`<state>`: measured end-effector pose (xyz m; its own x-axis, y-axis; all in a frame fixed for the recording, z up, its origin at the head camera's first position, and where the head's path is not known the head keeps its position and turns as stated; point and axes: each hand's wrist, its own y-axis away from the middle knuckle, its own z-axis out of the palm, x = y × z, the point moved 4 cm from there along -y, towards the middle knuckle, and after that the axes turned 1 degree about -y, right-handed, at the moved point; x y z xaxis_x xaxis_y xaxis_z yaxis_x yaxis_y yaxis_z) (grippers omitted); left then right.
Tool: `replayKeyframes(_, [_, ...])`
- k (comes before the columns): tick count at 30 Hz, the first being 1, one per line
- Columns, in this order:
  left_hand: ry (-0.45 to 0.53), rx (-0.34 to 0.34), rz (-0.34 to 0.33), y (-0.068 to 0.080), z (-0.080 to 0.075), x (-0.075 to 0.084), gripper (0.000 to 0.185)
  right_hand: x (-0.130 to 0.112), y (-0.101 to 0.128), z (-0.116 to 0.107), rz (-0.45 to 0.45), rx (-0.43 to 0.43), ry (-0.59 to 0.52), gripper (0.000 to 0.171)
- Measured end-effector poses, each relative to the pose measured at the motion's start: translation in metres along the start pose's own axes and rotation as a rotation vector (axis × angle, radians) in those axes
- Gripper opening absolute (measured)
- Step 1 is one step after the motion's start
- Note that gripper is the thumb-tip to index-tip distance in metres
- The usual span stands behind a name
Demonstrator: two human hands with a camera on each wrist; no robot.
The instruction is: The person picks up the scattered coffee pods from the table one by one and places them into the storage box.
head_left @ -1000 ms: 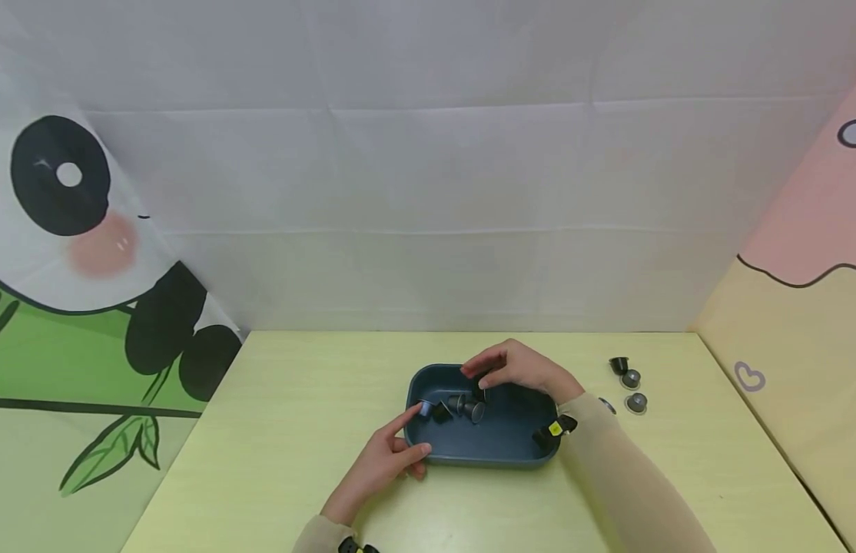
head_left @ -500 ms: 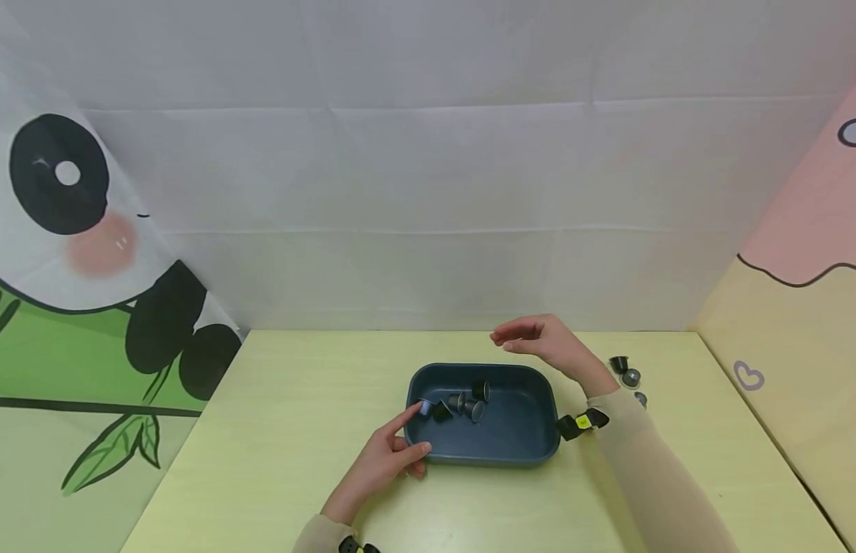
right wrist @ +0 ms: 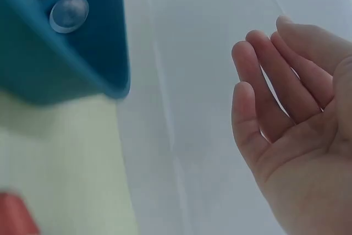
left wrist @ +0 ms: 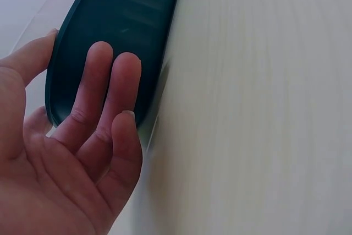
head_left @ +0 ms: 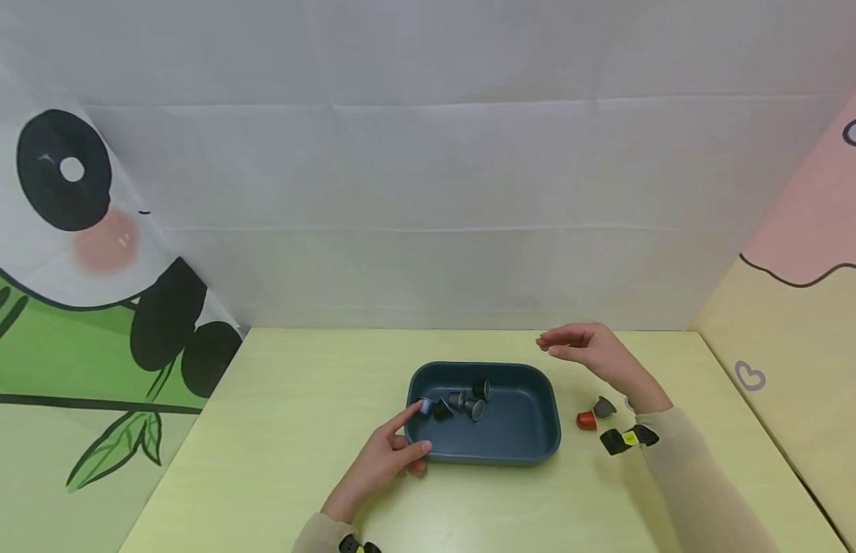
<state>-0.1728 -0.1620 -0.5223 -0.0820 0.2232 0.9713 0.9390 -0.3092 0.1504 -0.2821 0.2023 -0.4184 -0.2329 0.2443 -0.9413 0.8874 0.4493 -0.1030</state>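
A dark blue rectangular tray stands on the table with several coffee capsules in its left half, black, grey and one light blue. My left hand holds the tray's near left corner, index finger and thumb over the rim; in the left wrist view, other fingers of this hand lie against the outer wall. Raised behind and right of the tray, my right hand holds nothing, its fingers loosely bent, as the right wrist view of the hand confirms.
Right of the tray, a red capsule and a grey capsule lie on the table near my right wrist. My right forearm may cover more of them. A white cloth wall rises behind the table.
My right hand has come out of the tray and moved right. A black capsule stays in the tray where the hand was. The red capsule has come into sight. My left hand stays put.
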Motion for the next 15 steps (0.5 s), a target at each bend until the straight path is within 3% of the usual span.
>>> replayKeyframes(15, [-0.02, 0.001, -0.007, 0.0, 0.0, 0.0, 0.074, 0.044, 0.058, -0.039, 0.128, 0.069, 0.061, 0.038])
